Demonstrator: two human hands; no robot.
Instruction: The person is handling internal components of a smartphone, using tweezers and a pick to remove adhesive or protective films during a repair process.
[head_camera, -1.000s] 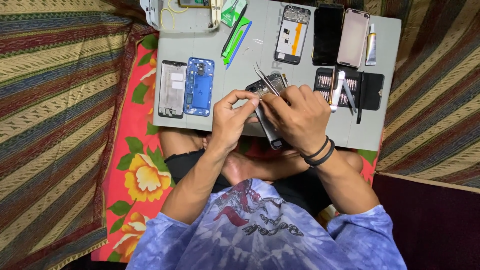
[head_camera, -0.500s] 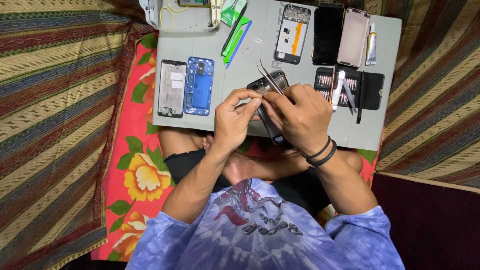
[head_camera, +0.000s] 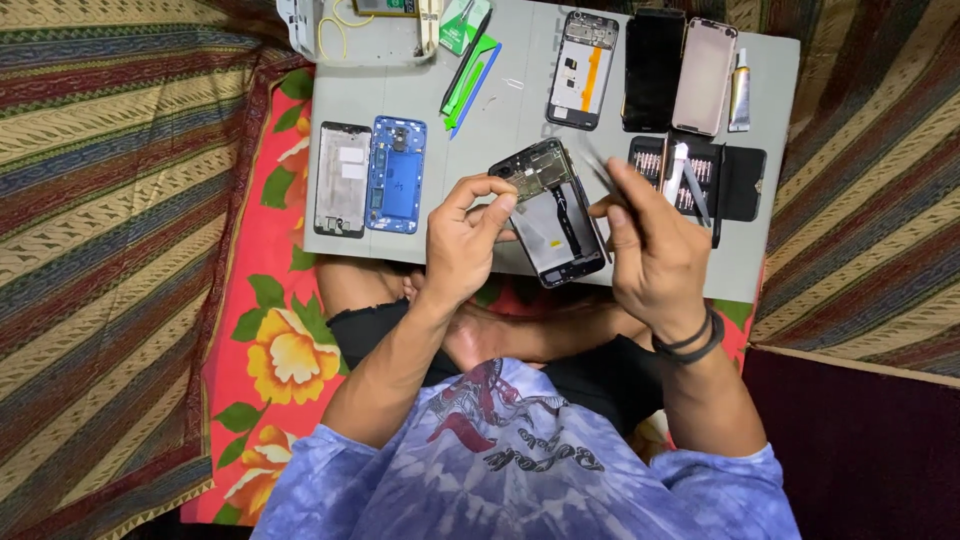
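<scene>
An opened black phone (head_camera: 551, 213), back cover off and insides showing, lies tilted on the grey board (head_camera: 500, 110). My left hand (head_camera: 462, 240) holds its left edge with thumb and fingers. My right hand (head_camera: 650, 245) is just right of the phone and pinches thin metal tweezers (head_camera: 598, 178), whose tips point up and left, near the phone's upper right corner. Both forearms reach up from the bottom of the view over my crossed legs.
On the board lie a white phone frame (head_camera: 342, 178), a blue phone body (head_camera: 396, 175), green pry tools (head_camera: 470, 60), an open phone chassis (head_camera: 582, 70), a black phone (head_camera: 652, 70), a pink back cover (head_camera: 704, 76), a glue tube (head_camera: 739, 90) and a black screwdriver-bit case (head_camera: 700, 178). Striped fabric surrounds it.
My hands have spread apart, uncovering the opened phone. The right hand with the tweezers moved right; the left hand shifted to the phone's left edge.
</scene>
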